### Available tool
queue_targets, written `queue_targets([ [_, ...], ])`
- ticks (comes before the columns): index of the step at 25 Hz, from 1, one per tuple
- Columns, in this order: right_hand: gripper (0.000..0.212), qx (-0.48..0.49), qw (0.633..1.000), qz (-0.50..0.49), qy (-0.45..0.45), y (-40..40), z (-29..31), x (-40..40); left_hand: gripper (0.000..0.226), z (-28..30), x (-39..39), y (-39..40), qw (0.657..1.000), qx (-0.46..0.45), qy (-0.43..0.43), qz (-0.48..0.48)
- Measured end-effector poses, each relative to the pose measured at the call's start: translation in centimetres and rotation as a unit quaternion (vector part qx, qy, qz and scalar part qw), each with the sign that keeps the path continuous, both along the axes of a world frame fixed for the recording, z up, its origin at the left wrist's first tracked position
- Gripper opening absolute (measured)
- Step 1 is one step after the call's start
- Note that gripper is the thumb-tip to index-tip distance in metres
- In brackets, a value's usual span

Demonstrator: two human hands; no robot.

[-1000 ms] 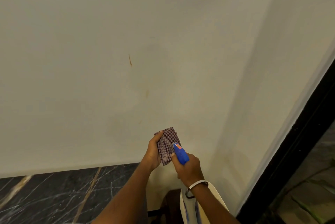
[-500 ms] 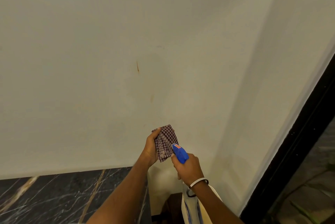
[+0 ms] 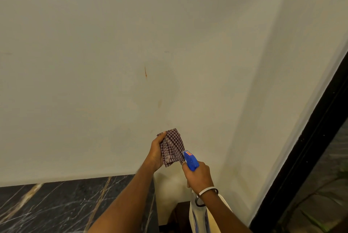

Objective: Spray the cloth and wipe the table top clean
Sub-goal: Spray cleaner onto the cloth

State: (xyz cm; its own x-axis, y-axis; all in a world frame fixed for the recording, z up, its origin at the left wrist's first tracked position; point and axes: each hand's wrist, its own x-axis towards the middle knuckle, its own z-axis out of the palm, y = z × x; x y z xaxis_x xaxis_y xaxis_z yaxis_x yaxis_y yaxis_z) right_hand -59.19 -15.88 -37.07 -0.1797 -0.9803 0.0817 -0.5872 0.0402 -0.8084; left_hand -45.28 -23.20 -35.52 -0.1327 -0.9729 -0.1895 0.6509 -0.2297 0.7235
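My left hand (image 3: 157,150) is closed around a folded checked cloth (image 3: 173,147), thumb on its near side and the other fingers hidden behind it, so the cloth stands upright in front of the wall (image 3: 94,63). My right hand (image 3: 197,176) is wrapped around the neck of a spray bottle (image 3: 191,160); its blue head points at the lower right edge of the cloth and touches it or nearly so. I cannot tell whether a finger is on the trigger. A white band and a dark band (image 3: 207,194) circle my right wrist, and the bottle's pale body hangs below it, mostly covered by my forearm.

Taking the cloth as the mark: the off-white wall fills everything above and to its left, with a thin orange-brown streak (image 3: 145,71) above the cloth and a fainter smudge lower down. Below and left of the cloth lies the table top (image 3: 56,208), dark marble with pale and tan veins; my left forearm crosses its right end. Right of the cloth the wall turns a corner, and beyond that runs a black frame (image 3: 310,148), slanting in this view.
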Motion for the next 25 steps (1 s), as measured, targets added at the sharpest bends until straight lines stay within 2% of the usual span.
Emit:
queue_targets([
  [2,0.027,0.015,1.000,-0.010,-0.003,-0.1,0.0,-0.3,0.036,0.0,0.1,-0.1,1.000,0.001,-0.011,-0.002],
  [7,0.022,0.020,1.000,0.005,0.022,0.5,-0.3,-0.3,0.034,0.4,0.2,0.4,1.000,-0.005,-0.021,-0.003],
  [14,0.022,0.033,0.996,0.081,0.024,1.7,-0.2,1.5,0.035,0.7,0.3,0.5,0.999,-0.010,-0.039,-0.003],
  [17,0.015,0.042,0.995,0.077,0.037,1.9,-0.5,1.7,0.037,0.8,0.3,0.6,0.999,-0.008,-0.040,-0.008],
  [25,0.025,0.040,0.999,0.009,0.026,1.6,-0.1,-0.4,0.037,0.5,0.8,0.5,0.999,-0.005,-0.032,-0.004],
])
